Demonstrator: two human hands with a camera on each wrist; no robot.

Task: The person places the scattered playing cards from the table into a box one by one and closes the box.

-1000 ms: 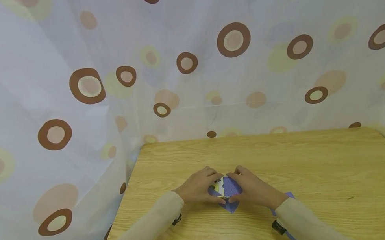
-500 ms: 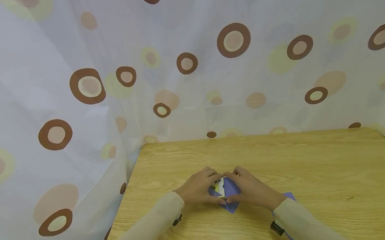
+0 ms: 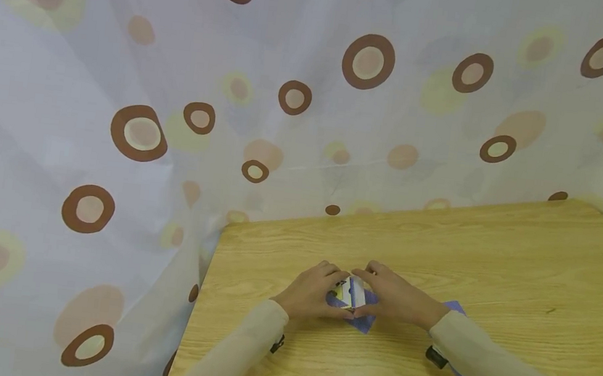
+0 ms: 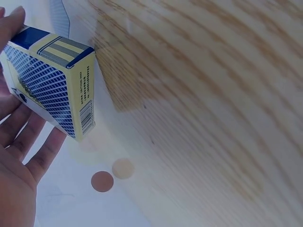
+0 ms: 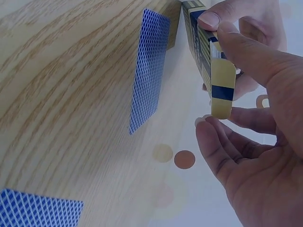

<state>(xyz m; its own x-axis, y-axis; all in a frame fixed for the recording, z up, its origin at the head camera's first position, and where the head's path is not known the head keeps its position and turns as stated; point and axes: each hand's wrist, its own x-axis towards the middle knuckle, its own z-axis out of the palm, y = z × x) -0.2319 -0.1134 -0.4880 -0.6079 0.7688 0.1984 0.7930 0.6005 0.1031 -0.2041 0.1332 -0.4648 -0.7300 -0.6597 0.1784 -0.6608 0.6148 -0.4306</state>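
My left hand (image 3: 312,291) grips a blue-and-yellow playing card box (image 4: 47,71), tilted above the table, thumb on one edge and fingers round the other. At the end of the box facing my right hand (image 3: 397,298), a yellow flap (image 5: 222,90) with a dark blue stripe stands out. The right thumb touches the box's edge there, and the right fingertips reach the flap's lower end, so the hand holds that end. White edges show by the flap; most of the inside is hidden. Below lies a blue-patterned card (image 5: 150,71), face down.
More blue-patterned cardstock (image 5: 40,210) lies beside and under the right forearm, partly covered by the sleeve. The wooden table (image 3: 495,253) meets a white dotted curtain (image 3: 318,41) at its back and left edges.
The blue-patterned card backs between my right fingers have gone from sight at the box's end; a pale surface shows there now. My left hand has hardly moved.
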